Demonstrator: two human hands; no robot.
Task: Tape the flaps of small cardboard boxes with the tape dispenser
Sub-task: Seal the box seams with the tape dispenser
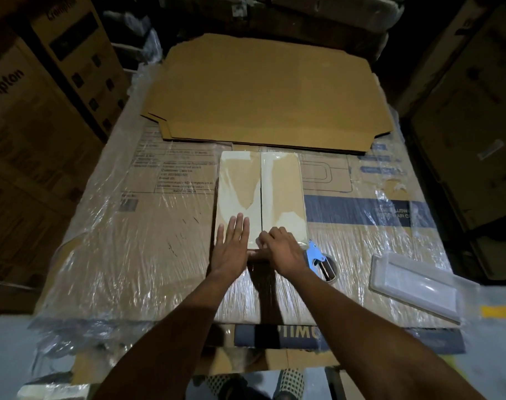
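Both bare forearms reach from the near edge toward the middle of the scene, converging as they go. The left hand (pixel 231 243) lies flat, palm down, fingers (pixel 240 223) straight, close together and pointing far. The right hand (pixel 282 249) sits just right of it, knuckles up, fingers curled under and pinched toward the left, the two thumbs nearly touching

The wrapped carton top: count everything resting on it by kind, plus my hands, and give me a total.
Small cardboard box: 1
Tape dispenser: 1
Flat cardboard sheet: 1
Clear plastic tray: 1
Hands: 2, left hand flat on the box, right hand at the box's near edge
Total: 6
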